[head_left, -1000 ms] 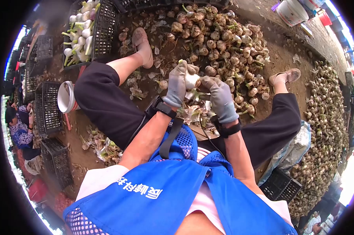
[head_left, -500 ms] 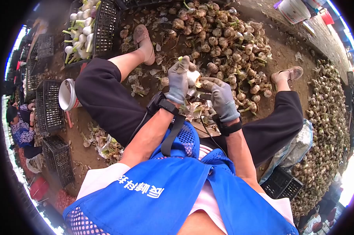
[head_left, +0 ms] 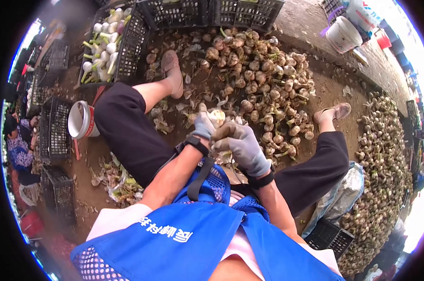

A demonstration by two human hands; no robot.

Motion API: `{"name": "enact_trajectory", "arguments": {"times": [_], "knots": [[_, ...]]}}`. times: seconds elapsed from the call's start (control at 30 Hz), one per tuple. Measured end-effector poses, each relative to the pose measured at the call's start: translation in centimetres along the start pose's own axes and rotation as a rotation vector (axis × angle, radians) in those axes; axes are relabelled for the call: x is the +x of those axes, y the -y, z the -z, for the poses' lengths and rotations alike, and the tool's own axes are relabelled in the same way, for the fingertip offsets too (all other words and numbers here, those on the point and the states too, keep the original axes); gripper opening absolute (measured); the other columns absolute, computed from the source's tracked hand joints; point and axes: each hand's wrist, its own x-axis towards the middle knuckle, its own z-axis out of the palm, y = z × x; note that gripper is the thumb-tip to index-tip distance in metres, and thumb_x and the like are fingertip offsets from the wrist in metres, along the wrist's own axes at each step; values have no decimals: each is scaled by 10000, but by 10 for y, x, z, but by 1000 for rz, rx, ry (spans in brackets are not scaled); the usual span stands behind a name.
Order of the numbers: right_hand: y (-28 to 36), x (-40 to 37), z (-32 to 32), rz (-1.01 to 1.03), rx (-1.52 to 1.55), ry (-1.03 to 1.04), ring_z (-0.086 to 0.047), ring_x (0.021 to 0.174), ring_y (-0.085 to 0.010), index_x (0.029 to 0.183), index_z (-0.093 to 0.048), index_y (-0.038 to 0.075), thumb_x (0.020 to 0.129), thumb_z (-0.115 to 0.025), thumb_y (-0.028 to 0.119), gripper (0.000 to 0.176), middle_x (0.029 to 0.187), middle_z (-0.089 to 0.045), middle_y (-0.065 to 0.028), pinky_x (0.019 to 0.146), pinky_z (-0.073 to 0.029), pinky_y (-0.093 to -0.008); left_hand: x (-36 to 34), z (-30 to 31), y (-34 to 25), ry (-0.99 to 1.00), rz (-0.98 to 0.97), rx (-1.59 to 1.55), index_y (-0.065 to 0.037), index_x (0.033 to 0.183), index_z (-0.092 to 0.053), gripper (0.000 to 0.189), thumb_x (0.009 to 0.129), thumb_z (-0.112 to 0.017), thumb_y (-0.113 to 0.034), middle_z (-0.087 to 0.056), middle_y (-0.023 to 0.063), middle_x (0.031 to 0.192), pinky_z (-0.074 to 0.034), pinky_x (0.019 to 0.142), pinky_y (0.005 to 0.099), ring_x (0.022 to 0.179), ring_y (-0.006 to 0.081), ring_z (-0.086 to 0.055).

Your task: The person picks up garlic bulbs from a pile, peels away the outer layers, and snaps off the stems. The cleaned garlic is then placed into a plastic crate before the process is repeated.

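Note:
A pale, partly peeled garlic bulb (head_left: 216, 117) sits in my gloved left hand (head_left: 204, 126), whose fingers are wrapped round it with the thumb pointing up. My gloved right hand (head_left: 242, 145) is closed just below and to the right of the bulb, its fingers curled in front of my left palm. What the right fingers pinch, if anything, is hidden. Both hands are above a litter of loose garlic skins, between my spread knees. Ahead of them lies a heap of unpeeled garlic (head_left: 263, 79) on the ground.
A black crate (head_left: 134, 47) at the upper left holds cleaned white garlic with green stems. More black crates (head_left: 174, 14) line the far edge. A white bucket (head_left: 81, 119) stands by my left knee. A larger garlic pile (head_left: 385, 154) spreads at the right. Another person (head_left: 22, 145) sits far left.
My right hand has moved down and left, across the front of my left hand. The left hand has lowered with the garlic bulb, which is now turned differently. The view has shifted.

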Motion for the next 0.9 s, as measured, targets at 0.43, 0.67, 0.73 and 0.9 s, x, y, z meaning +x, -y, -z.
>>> {"name": "enact_trajectory", "arguments": {"times": [0.43,0.67,0.73,0.9], "knots": [[-96,89,58,0,-259,-964,-423,458,-134,691,-608,-33,847,-555,262,339,494,-514,-58,459,-369,-303,-35,-24,29,126,-462,714,5,917,-594,144,844,-534,-103,-574,20,827,-483,568,230,647,105,-558],[-116,57,95,-388,642,-555,-597,773,-200,1035,-599,67,848,-466,497,487,925,-626,-104,645,-492,-335,-18,-10,1,7,-60,305,-60,709,-549,425,870,-473,-446,-550,90,583,-466,465,318,502,206,-559],[-84,51,69,-296,694,-235,-555,947,-228,1281,-373,70,852,-387,567,657,1107,-557,-98,809,-462,-370,-15,-10,4,-88,-175,771,-46,819,-583,399,877,-470,-424,-565,91,623,-475,499,325,545,197,-568],[-176,77,112,-334,869,-403,-561,937,-263,1124,-519,106,838,-417,563,549,1075,-570,-108,803,-462,-429,47,35,49,70,-772,858,-72,1060,-561,266,891,-490,-264,-580,13,813,-437,633,286,714,115,-521]]}}
